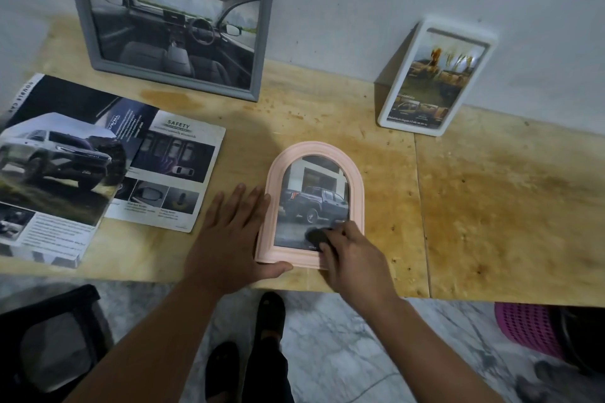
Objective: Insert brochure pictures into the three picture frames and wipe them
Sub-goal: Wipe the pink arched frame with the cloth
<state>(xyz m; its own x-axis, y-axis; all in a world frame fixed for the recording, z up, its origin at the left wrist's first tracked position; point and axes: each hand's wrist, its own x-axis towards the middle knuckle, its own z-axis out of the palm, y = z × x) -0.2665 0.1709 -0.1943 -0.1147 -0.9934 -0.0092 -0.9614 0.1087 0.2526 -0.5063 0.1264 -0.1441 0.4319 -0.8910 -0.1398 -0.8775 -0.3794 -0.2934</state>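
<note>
A pink arched picture frame [356, 186] lies flat near the table's front edge, holding a picture of a dark pickup truck. My left hand [229, 239] rests flat against its left side, thumb along the bottom edge, fingers spread. My right hand [353, 258] presses a small dark cloth [316, 235] on the lower part of the glass. A grey frame [82, 20] with a car-interior picture leans on the wall at the back left. A white frame [389, 108] with a picture of trucks leans on the wall at the back right.
Car brochures [98, 157] lie open on the left of the wooden table [491, 206]. Below the table edge are a dark chair [49, 337] on the left, a pink basket [527, 327] on the right, and my feet on the marble floor.
</note>
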